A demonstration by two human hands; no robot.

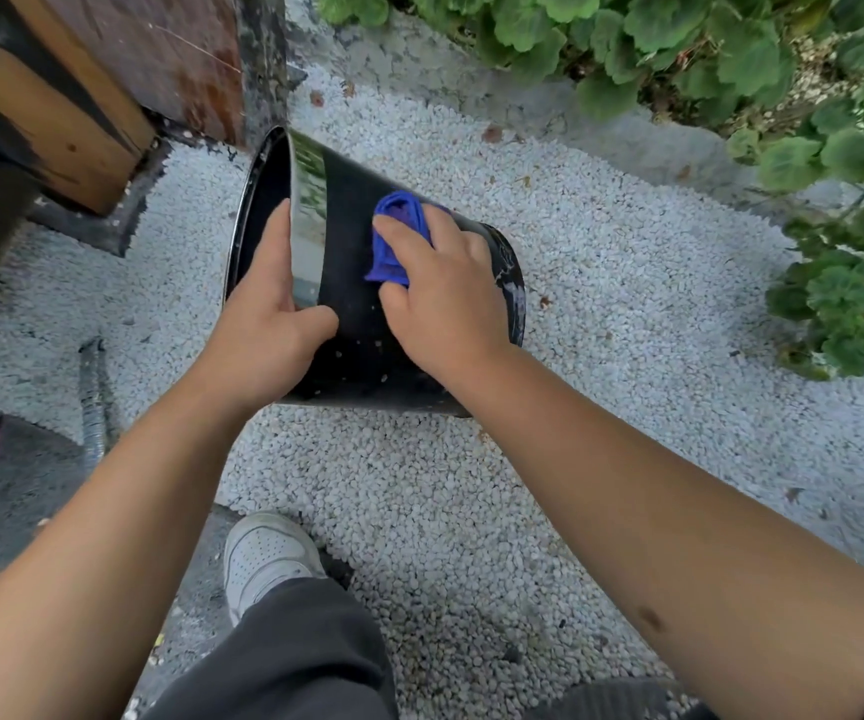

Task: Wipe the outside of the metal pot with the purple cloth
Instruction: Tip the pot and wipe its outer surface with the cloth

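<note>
- Closest to me at the bottom of the frame: two bare forearms, dark trousers [294,652] and one white sneaker [263,556] planted where the grey paving meets the gravel.
- One metal pot [351,324], black outside, lying on its side in the middle of the frame on white gravel [601,262]. Its open mouth points to the upper left, its base to the right, and a shiny band runs just inside the rim.
- My left hand [263,330] grips the rim, fingers curled inside the mouth, thumb laid across the outer wall.
- My right hand [445,293] presses one purple cloth [398,236] against the upper side of the pot, fingers bent over the bunched fabric. The hand hides most of the cloth, so I only see the part poking out toward the upper left.
- One wooden post [55,116] with black streaks fills the upper left, just behind the pot's mouth.
- Green leafy plants [731,49] run along the top and right edge.
- One ribbed grey hose [93,402] lies at the left edge.
</note>
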